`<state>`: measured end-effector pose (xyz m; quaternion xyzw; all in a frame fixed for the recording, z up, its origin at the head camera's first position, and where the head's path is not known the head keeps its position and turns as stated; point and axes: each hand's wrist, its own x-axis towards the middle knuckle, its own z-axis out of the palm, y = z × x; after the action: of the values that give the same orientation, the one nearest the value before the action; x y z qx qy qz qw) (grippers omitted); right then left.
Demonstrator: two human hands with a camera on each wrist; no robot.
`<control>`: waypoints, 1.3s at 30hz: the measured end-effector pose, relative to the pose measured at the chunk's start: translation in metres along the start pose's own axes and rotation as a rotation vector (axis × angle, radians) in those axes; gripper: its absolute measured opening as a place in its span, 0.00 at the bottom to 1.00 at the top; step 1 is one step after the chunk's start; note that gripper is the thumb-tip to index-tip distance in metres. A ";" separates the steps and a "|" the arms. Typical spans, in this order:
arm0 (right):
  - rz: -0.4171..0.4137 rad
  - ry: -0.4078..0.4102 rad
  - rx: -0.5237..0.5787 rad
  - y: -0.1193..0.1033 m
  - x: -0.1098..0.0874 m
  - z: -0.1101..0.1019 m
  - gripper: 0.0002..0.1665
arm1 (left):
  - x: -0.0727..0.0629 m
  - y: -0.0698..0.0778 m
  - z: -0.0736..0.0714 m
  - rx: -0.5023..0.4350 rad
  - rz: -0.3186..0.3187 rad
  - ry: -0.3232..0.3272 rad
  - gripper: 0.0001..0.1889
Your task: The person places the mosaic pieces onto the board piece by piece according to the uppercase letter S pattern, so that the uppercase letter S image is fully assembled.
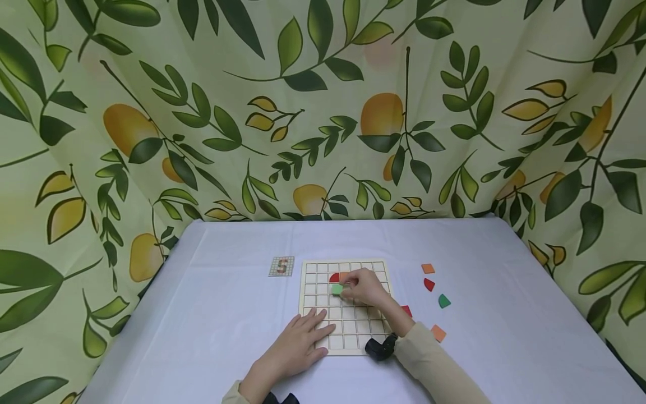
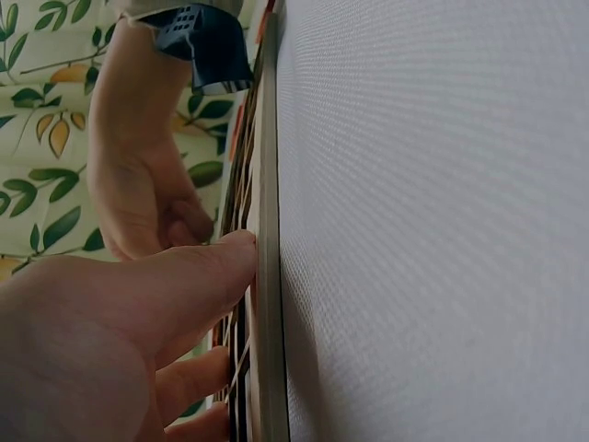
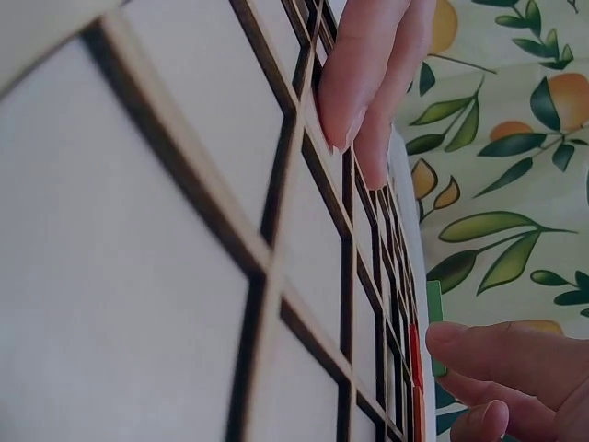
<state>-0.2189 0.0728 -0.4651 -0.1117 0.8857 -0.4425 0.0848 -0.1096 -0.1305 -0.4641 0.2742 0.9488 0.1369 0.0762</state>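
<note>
A pale wooden grid board [image 1: 353,343] lies on the table. My left hand [image 1: 299,343] rests on its near left corner with spread fingers; in the left wrist view the thumb [image 2: 207,276] lies at the board's edge. My right hand [image 1: 367,287] is over the upper middle of the grid, where thumb and fingers pinch a green square tile [image 1: 336,289]. From the right wrist, the green tile [image 3: 435,308] stands out above the grid, edge-on. Just beyond it, a red quarter-round tile [image 1: 334,277] and an orange tile [image 1: 344,276] sit in neighbouring cells, the orange one partly covered by my fingers.
A small pattern card [image 1: 281,266] lies left of the board. To the right are an orange square [image 1: 427,268], a red piece [image 1: 429,284], a green piece [image 1: 444,301], another orange square [image 1: 438,333] and a red piece [image 1: 406,311] by my right wrist. A patterned curtain [image 1: 323,112] stands behind.
</note>
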 end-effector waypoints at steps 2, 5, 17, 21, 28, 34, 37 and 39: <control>0.007 0.001 -0.009 0.000 0.001 0.001 0.09 | 0.000 0.000 0.000 0.000 -0.002 -0.001 0.25; 0.006 0.006 -0.018 0.000 0.002 0.003 0.09 | 0.000 0.000 0.000 -0.002 -0.005 -0.005 0.25; 0.010 0.046 -0.051 -0.002 0.006 0.008 0.08 | 0.000 0.001 -0.001 -0.001 -0.007 -0.004 0.25; 0.023 0.052 -0.062 -0.002 0.008 0.009 0.09 | 0.000 0.001 -0.001 0.000 -0.007 -0.006 0.25; 0.027 0.046 -0.048 0.000 0.009 0.010 0.09 | 0.000 0.001 0.000 -0.002 -0.007 -0.007 0.25; 0.035 0.041 -0.037 0.000 0.010 0.010 0.10 | 0.000 0.001 -0.001 -0.002 -0.005 -0.009 0.25; 0.049 0.038 -0.020 0.000 0.010 0.010 0.11 | 0.001 0.001 -0.001 -0.001 -0.005 -0.011 0.25; 0.054 0.038 -0.007 0.000 0.010 0.010 0.11 | 0.001 0.001 0.000 -0.001 -0.006 -0.011 0.25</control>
<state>-0.2262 0.0626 -0.4711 -0.0797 0.8915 -0.4389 0.0796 -0.1099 -0.1294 -0.4634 0.2722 0.9491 0.1355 0.0821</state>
